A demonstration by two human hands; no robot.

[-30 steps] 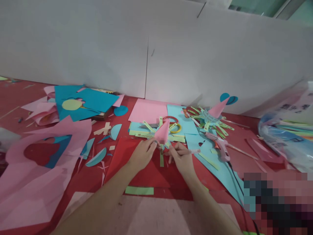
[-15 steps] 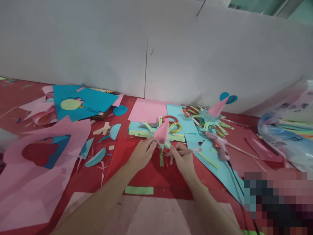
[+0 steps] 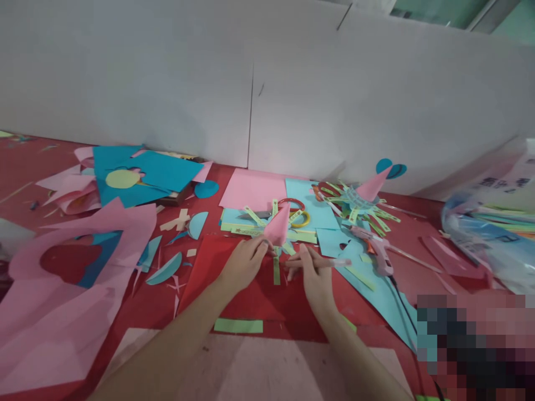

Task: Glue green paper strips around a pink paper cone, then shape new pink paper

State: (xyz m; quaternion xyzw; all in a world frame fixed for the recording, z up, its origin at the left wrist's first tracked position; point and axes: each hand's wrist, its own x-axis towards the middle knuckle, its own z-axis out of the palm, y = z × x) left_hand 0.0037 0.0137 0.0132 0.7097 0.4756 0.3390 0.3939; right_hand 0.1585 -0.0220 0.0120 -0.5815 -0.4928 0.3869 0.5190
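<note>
A small pink paper cone stands upright on the red table, with green paper strips fanned out under its base. My left hand pinches the cone's lower left edge, fingers closed on it. Just to the right, my right hand grips a thin pink-tipped pen or stick, which lies roughly level and points right. A second pink cone with green strips rests farther back on the right.
A pink glue gun with a black cord lies to the right on light blue paper. Red and yellow rings, pink sheets and blue sheets are strewn about. A plastic bag of paper sits far right. A white wall backs the table.
My right hand has turned and shifted slightly right, so the stick it grips now lies flatter and points right. My left hand and the cone have stayed in place.
</note>
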